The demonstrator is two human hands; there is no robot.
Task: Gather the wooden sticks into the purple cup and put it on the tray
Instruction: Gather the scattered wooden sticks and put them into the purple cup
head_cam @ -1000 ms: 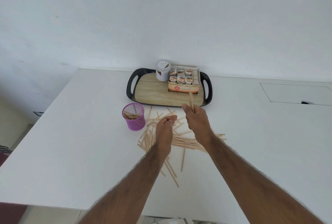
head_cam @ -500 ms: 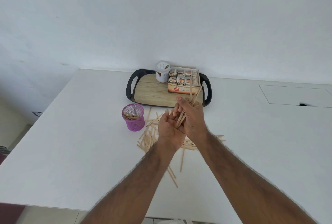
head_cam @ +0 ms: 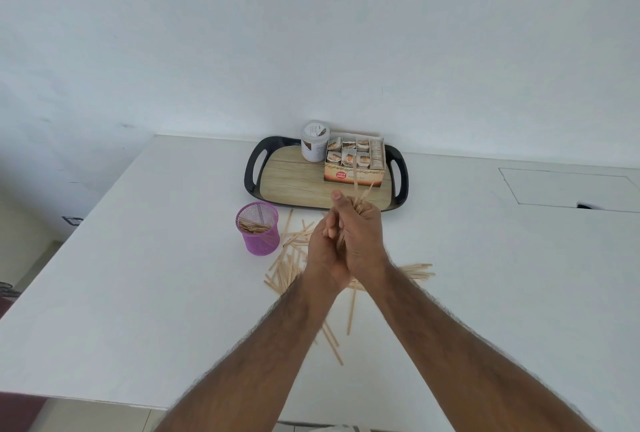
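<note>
1. Left hand point(head_cam: 323, 251) and right hand point(head_cam: 363, 234) pressed together around a bundle of wooden sticks point(head_cam: 360, 194), tips fanning above the knuckles.
2. More sticks lie loose mid-tabletop point(head_cam: 138, 258); purple cup point(head_cam: 258, 227) upright, just off the tray point(head_cam: 254, 168) near edge.
3. We judge the sticks light, stiff, slippery in bulk: squeeze mid-length.

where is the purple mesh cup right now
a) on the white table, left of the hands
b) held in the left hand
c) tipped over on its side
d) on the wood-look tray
a: the purple mesh cup stands upright on the white table, left of both hands and short of the black-rimmed wood-look tray.
</note>
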